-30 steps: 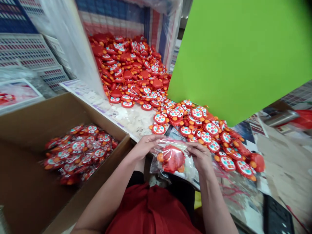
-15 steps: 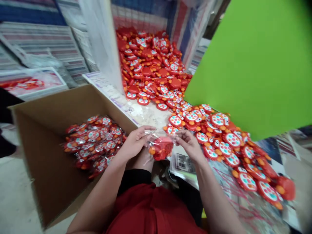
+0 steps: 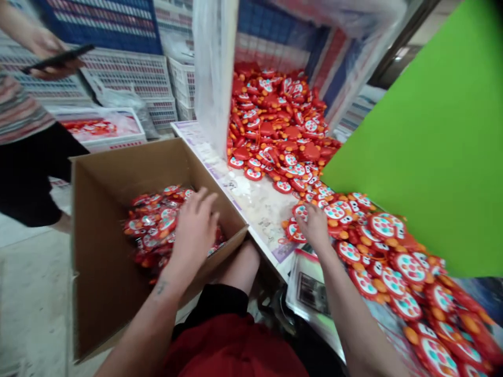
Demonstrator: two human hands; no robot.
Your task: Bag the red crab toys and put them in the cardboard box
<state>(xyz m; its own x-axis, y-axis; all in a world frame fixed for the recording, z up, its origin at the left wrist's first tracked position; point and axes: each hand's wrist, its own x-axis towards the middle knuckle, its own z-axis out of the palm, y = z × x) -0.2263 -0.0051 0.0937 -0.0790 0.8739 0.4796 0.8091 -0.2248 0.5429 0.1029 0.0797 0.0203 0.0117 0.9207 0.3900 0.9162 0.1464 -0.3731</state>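
My left hand (image 3: 194,225) hovers open, fingers spread, inside the cardboard box (image 3: 98,220), just above the bagged red toys (image 3: 153,222) heaped there. My right hand (image 3: 315,226) rests on the near edge of the pile of loose red round toys (image 3: 353,230) on the table, with its fingers bent down onto one of them. The bagged toy from a moment ago is no longer between my hands. A bigger heap of the same toys (image 3: 279,120) lies further back.
A person stands at the far left holding a phone (image 3: 58,57). Plastic crates (image 3: 129,78) stack behind the box, and a white tray (image 3: 100,128) holds more toys. Clear sheeting (image 3: 214,68) hangs over the table. A pack of clear bags (image 3: 310,290) lies by my right forearm.
My hands have parted and let the bagged toy go. The left went down into the box; the right reached forward onto the loose toys. The view has swung left.
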